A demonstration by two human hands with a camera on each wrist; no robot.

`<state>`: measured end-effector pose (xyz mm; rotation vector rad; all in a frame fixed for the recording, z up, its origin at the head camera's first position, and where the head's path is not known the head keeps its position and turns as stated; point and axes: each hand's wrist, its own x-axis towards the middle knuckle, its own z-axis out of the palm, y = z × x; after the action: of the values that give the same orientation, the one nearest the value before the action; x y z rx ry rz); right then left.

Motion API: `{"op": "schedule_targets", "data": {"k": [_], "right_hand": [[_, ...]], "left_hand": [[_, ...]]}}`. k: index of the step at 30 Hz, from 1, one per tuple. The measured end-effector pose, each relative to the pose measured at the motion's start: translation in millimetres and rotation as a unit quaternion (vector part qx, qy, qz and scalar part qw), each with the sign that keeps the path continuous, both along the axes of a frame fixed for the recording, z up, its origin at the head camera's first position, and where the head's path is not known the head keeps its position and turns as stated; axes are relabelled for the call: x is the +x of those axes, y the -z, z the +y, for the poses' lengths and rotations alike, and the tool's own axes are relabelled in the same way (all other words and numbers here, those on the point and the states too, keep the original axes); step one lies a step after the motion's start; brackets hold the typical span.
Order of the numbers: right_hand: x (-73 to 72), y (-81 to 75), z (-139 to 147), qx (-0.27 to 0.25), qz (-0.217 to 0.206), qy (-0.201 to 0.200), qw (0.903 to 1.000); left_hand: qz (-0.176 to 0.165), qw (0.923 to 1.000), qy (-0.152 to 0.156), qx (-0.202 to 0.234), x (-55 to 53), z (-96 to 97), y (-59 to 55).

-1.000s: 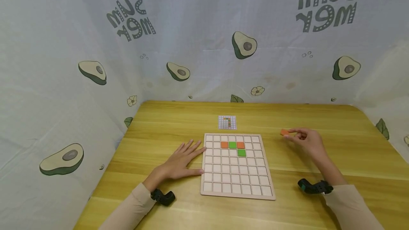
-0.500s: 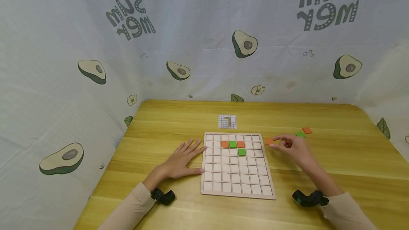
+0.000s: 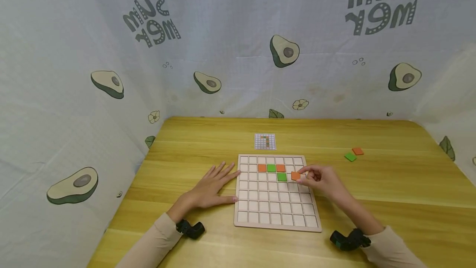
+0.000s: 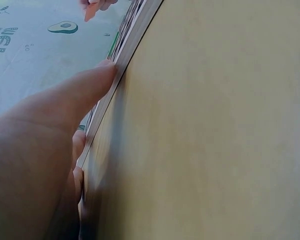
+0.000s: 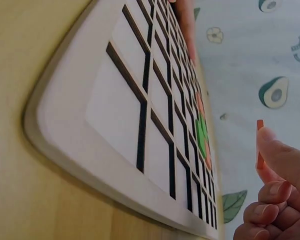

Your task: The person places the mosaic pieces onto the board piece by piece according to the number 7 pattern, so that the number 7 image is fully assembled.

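Orange tile (image 3: 295, 176) partly hidden by right hand (image 3: 322, 179) pinching it over board (image 3: 276, 196).

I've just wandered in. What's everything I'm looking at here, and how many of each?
Grid board: 1, pale, on the table
Held tile: 1, orange, over the board's right part
Orange board tiles: 2, orange, on the board
Green board tiles: 2, green, on the board
Loose tiles: 2, one green, one orange, table's right side
Pattern card: 1, white with coloured squares, beyond the board
Table: 1, yellowish wood-look, under everything
Printed cloth: pieces unclear, whitish with avocados, behind and beside
Wrist devices: 2, black, one per wrist
Sleeves: 2, beige, on the arms
Left grip: 1, bare hand, touching the board's left edge
Right grip: 1, bare hand, pinching the held tile
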<state>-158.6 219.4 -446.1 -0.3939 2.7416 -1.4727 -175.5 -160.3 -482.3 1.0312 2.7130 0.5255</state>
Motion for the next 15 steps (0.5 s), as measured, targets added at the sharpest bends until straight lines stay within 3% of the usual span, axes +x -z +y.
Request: {"op": "schedule_targets", "data": {"k": [7,15], "right_hand": [[3.2,3.7,-15.0,-0.021,-0.018,-0.019,0.9994],[5.0,11.0,-25.4,-0.007,-0.028,-0.029,0.9992]], "left_hand": [[0.0,1.0,-0.004,-0.003,-0.2,-0.1,0.9],[0.002,1.0,-0.004,-0.003,-0.2,0.1,1.0]]}}
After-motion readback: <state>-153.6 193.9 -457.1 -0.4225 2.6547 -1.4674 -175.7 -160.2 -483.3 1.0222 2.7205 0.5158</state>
